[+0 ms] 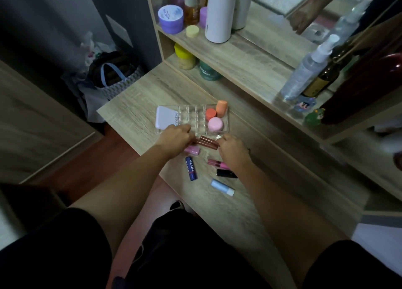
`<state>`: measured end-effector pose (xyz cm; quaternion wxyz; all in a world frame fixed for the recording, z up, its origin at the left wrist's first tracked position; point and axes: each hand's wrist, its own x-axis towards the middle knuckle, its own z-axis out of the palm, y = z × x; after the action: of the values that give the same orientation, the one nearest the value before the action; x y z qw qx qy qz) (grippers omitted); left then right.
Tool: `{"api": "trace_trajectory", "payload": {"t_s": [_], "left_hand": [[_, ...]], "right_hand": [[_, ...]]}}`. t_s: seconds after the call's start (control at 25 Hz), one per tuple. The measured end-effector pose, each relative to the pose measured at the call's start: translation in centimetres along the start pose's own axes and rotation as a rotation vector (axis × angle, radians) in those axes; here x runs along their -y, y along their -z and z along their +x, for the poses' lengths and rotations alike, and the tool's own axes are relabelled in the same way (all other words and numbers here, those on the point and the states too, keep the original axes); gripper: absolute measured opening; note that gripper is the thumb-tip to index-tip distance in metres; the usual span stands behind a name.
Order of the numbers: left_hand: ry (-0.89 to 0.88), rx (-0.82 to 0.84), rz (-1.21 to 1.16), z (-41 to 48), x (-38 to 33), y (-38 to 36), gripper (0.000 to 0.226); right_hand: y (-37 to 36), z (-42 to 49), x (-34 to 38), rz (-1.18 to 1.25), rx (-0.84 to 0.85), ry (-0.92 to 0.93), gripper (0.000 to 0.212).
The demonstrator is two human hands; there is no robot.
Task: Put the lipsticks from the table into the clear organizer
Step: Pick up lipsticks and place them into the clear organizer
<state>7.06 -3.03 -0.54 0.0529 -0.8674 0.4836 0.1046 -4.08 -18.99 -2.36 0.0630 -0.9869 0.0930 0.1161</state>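
Note:
The clear organizer [192, 117] lies on the wooden table, with a grid of small slots in its middle. Two brown lipstick tubes [206, 142] lie side by side just in front of it. My left hand [176, 137] grips their left ends and my right hand [231, 147] touches their right ends. Closer to me lie a pink tube [192, 150], a blue Nivea stick [191, 168], a dark pink lip gloss [216, 163], a black tube [226, 173] and a light blue stick [222, 187].
A white compact [166, 117] fills the organizer's left part; orange and pink sponges [215, 119] fill its right part. Shelves behind hold jars, a tall white bottle [219, 12] and a spray bottle [306, 69]. A bag [113, 75] sits on the floor at left.

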Motion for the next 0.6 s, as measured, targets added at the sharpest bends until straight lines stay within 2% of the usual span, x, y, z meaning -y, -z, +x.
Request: {"api": "trace_trajectory", "payload": {"t_s": [0.6], "left_hand": [[-0.024, 0.085, 0.18, 2.1, -0.2, -0.4, 0.023]], "right_hand": [[-0.5, 1.0, -0.2, -0.073, -0.044, 0.13, 0.028]]}}
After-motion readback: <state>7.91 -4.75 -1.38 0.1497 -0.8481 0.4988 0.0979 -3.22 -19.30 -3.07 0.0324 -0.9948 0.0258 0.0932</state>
